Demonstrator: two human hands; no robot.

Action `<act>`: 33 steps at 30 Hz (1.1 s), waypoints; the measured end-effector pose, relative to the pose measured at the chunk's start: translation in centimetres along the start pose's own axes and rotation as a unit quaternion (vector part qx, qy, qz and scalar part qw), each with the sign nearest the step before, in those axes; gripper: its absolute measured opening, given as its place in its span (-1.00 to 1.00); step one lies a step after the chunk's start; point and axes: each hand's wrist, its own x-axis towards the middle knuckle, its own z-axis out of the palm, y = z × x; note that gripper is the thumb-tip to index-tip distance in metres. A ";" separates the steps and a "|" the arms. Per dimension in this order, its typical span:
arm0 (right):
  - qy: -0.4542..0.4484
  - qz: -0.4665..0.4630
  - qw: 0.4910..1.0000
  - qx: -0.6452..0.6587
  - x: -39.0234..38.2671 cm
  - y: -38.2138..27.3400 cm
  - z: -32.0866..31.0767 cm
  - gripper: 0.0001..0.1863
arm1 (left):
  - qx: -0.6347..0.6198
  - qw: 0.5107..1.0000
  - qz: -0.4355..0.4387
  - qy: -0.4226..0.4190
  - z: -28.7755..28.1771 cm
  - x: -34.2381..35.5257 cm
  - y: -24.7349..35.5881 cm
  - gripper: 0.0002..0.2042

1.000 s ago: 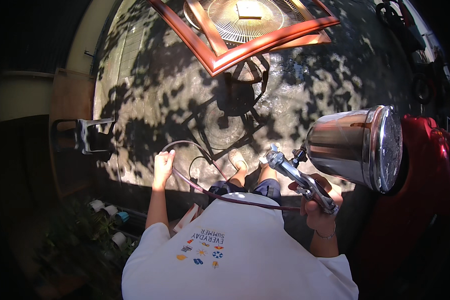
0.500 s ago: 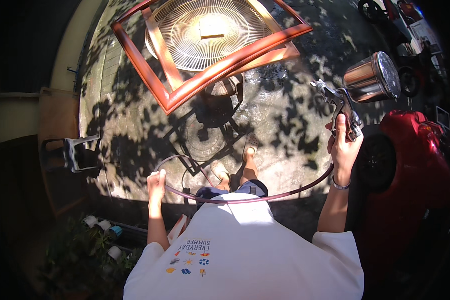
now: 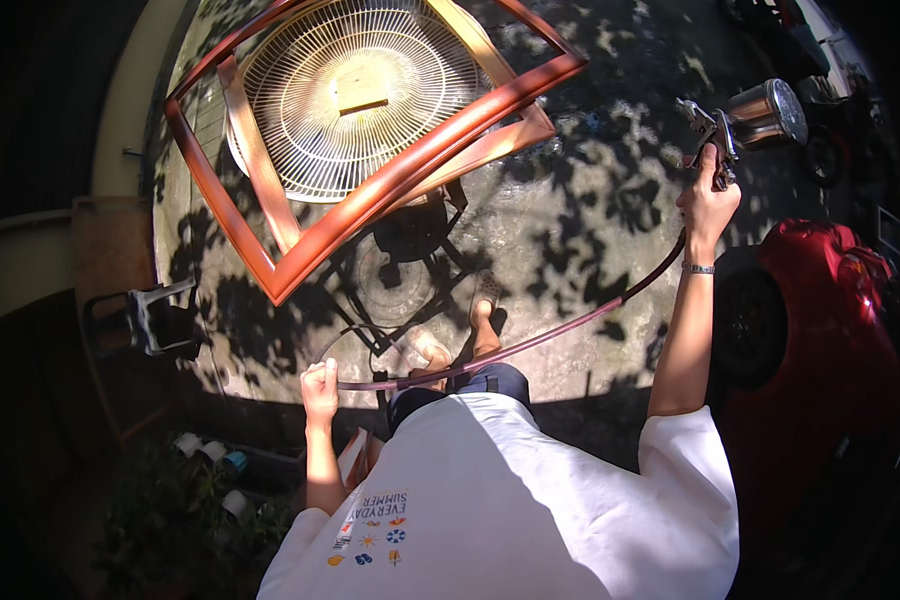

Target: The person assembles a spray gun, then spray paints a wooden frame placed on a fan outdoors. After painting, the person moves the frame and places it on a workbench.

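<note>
My right hand (image 3: 708, 205) is wrapped round the handle of a metal spray gun (image 3: 715, 135), held out to the right with its silvery paint cup (image 3: 767, 113) on the far side. A purplish air hose (image 3: 530, 345) runs from below the gun, across my front, into my left hand (image 3: 319, 390), which is closed round it. Ahead on the left, a glossy reddish-brown wooden frame (image 3: 330, 235) lies tilted over a second, paler frame (image 3: 450, 165). Beneath both is a round wire fan grille (image 3: 300, 130) with a small wooden block (image 3: 361, 92) at its centre.
A red vehicle (image 3: 820, 330) stands close on my right. To the left are a dark plastic stool (image 3: 155, 315) and a brown board (image 3: 110, 245) against the wall. Potted plants (image 3: 185, 500) sit at lower left. Leaf shadows cover the concrete ground (image 3: 560, 270).
My right hand has carried the spray gun farther out to the right and slightly forward, drawing the hose tauter. The frames and grille now appear lower and farther left in view.
</note>
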 end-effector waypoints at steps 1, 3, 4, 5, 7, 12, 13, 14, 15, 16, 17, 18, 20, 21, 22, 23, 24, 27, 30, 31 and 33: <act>0.008 0.007 1.000 -0.013 0.2 -0.1 0.1 -0.53 | -0.006 1.000 0.005 0.003 0.1 0.1 0.0 -0.53; 0.013 0.021 1.000 0.016 0.2 0.4 0.1 -0.55 | -0.018 1.000 0.016 0.008 0.2 0.4 0.0 -0.52; 0.015 0.028 0.999 0.032 0.1 0.3 0.2 -0.55 | -0.016 1.000 0.020 0.009 0.2 0.6 0.0 -0.52; -0.007 0.029 0.998 0.059 -0.5 0.1 0.2 -0.57 | -0.014 1.000 0.024 0.010 0.0 0.8 0.0 -0.52; -0.050 0.033 0.992 0.115 -3.2 -0.8 -0.5 -0.60 | -0.003 1.000 0.017 0.007 -0.6 0.9 -0.4 -0.52; -0.140 0.104 0.971 0.167 -13.9 -6.9 -3.0 -0.61 | 0.002 1.000 -0.011 -0.001 -3.2 1.0 -2.2 -0.53; -0.164 0.106 0.962 0.190 -16.2 -7.7 -3.6 -0.60 | -0.011 1.000 -0.010 0.004 -3.7 0.8 -3.2 -0.53; -0.175 0.111 0.957 0.201 -18.4 -9.3 -4.0 -0.62 | -0.022 1.000 -0.008 0.009 -4.2 0.7 -4.2 -0.53; -0.216 0.104 0.952 0.190 -20.2 -10.1 -4.8 -0.64 | -0.033 0.999 -0.006 0.015 -4.7 0.3 -5.4 -0.52; -0.245 0.098 0.949 0.175 -21.9 -10.9 -5.6 -0.63 | -0.023 1.000 0.000 0.015 -5.0 0.7 -5.1 -0.52; -0.278 0.094 0.942 0.163 -23.4 -11.7 -6.2 -0.62 | -0.012 1.000 0.006 0.013 -5.5 0.7 -5.6 -0.52; -0.282 0.063 0.944 0.161 -24.8 -12.9 -6.2 -0.61 | -0.001 1.000 0.012 0.012 -6.0 0.6 -6.2 -0.53; -0.310 0.024 0.941 0.134 -27.4 -15.1 -6.2 -0.61 | 0.002 1.000 0.019 0.022 -6.8 0.3 -7.4 -0.54; -0.327 0.005 0.937 0.125 -28.7 -16.1 -6.1 -0.60 | 0.001 0.999 0.027 0.030 -7.3 -0.2 -8.0 -0.54; -0.341 -0.012 0.933 0.118 -29.9 -17.2 -6.0 -0.60 | -0.004 0.999 0.038 0.038 -7.8 -0.3 -8.3 -0.54; -0.357 -0.030 0.927 0.113 -31.1 -17.9 -6.0 -0.60 | -0.008 0.998 0.048 0.046 -8.2 -0.6 -8.4 -0.54; -0.375 -0.043 0.919 0.116 -32.1 -18.4 -5.9 -0.59 | -0.010 0.998 0.033 0.053 -8.7 -1.1 -8.5 -0.54; -0.431 -0.103 0.884 0.150 -34.2 -21.2 -5.1 -0.57 | -0.036 0.997 0.040 0.053 -10.4 -2.2 -11.1 -0.55; -0.461 -0.100 0.868 0.156 -34.9 -24.2 -4.1 -0.68 | -0.021 0.996 0.048 0.066 -11.6 -3.0 -12.1 -0.56; -0.465 -0.089 0.869 0.146 -35.0 -25.0 -3.9 -0.72 | -0.014 0.996 0.055 0.071 -11.7 -3.1 -12.3 -0.56; -0.430 0.012 0.897 0.100 -34.9 -26.8 -3.5 -0.79 | -0.027 0.995 0.061 0.081 -11.8 -3.2 -12.3 -0.57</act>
